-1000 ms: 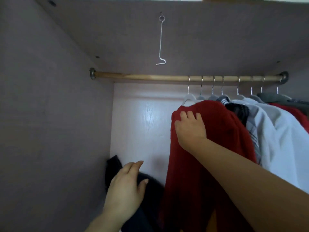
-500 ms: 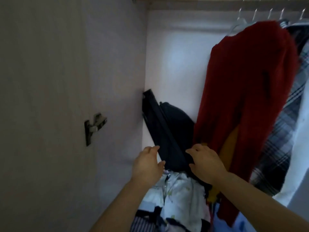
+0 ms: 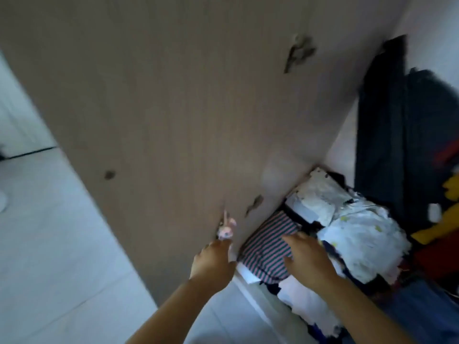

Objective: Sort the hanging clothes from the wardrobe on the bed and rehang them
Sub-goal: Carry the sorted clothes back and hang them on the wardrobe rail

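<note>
The blurred view looks down at the wardrobe floor. A heap of folded clothes lies there: a pink and teal striped piece [image 3: 269,247] at the front left and white printed pieces [image 3: 360,234] behind it. My right hand [image 3: 306,259] hovers over the striped piece with relaxed fingers, holding nothing. My left hand [image 3: 213,263] is at the lower edge of the open wardrobe door [image 3: 173,108], just below a small pink charm [image 3: 226,228]; whether it touches the door cannot be told. A dark garment [image 3: 397,125] hangs at the right.
The brown door fills the upper left, with a hinge [image 3: 298,54] near its top. Pale tiled floor [image 3: 49,256] lies left of it. Yellow and red fabric [image 3: 444,219] shows at the right edge. The wardrobe's white back wall [image 3: 342,150] stands behind the heap.
The view has swung down and left, from the rail and red garment to the wardrobe floor. My right hand left the red garment; both hands came down to the heap and the door's edge.
</note>
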{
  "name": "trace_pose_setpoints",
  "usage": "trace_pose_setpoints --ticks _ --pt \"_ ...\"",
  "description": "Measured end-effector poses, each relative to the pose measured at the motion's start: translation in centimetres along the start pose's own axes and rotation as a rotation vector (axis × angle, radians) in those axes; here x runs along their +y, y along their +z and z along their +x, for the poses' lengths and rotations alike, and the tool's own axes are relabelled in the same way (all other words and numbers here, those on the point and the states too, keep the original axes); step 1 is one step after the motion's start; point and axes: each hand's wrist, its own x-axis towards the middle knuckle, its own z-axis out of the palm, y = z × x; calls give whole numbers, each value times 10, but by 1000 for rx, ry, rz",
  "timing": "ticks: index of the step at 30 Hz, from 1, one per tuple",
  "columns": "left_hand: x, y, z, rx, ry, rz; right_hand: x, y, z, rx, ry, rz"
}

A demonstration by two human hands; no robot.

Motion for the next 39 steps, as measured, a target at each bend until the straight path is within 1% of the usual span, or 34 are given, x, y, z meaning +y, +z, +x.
trace_pose_setpoints --ticks 4,7,10,15,19,24,30,39 --pt "-66 10 -72 10 -243 42 -67 47 -19 -124 -200 -16" --pt "-113 7 -128 39 -431 31 -129 72 -37 -224 -402 -38" --pt "-157 -3 -183 104 -601 -1 -192 88 -52 -299 -580 -3" --pt "-223 -23 -270 211 -873 -65 -298 101 -66 -355 -808 -36" --pt "-274 -43 -329 273 -1042 -110 -383 108 -68 -363 -959 -63" --pt "-354 -78 -382 359 -1173 -167 -507 121 -67 -367 -1077 -100" --pt "-459 -141 -424 452 -1236 -189 -652 131 -65 -357 -1159 -135" --pt "-592 -213 -441 521 -1327 -274 -832 143 -39 -372 -1268 -120"
